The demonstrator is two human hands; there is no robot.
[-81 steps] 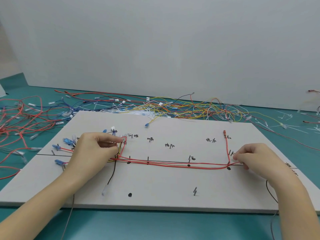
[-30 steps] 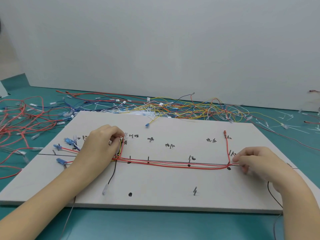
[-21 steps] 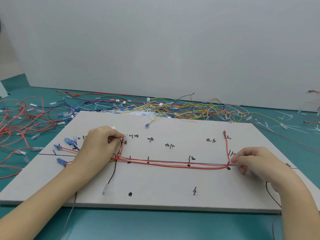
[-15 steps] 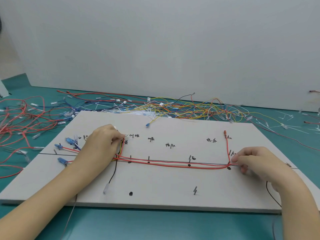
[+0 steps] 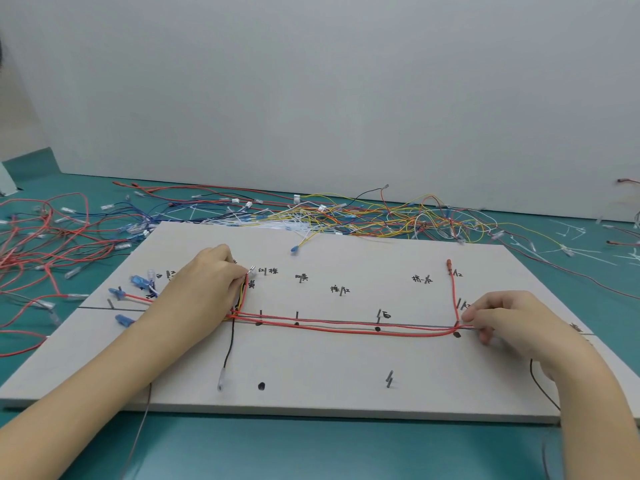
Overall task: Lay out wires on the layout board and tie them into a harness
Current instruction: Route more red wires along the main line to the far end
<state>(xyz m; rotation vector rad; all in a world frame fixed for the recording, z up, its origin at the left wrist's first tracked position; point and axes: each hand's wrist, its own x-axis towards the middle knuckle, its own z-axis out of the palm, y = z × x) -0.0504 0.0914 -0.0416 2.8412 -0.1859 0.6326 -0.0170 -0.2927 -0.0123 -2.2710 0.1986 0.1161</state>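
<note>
On the layout board, which lies flat on the teal table, I see the red wire bundle running from about nine o'clock across to three o'clock, following a dark line and passing several short pegs. My left hand sits at the nine o'clock end, fingers curled and pinching the wires where they bend up toward twelve — a small clear terminal shows just past the fingertips. My right hand is at the three o'clock end, thumb and curled fingers pinching the bundle just beside the corner where one red wire turns up to an orange tip. A black wire drops from the left bend toward six o'clock and ends in a clear connector — it lies loose on the board. Blue terminals rest beyond my left wrist. Along the board's twelve o'clock edge lies a tangle of loose wires, red, yellow, blue and white.
</note>
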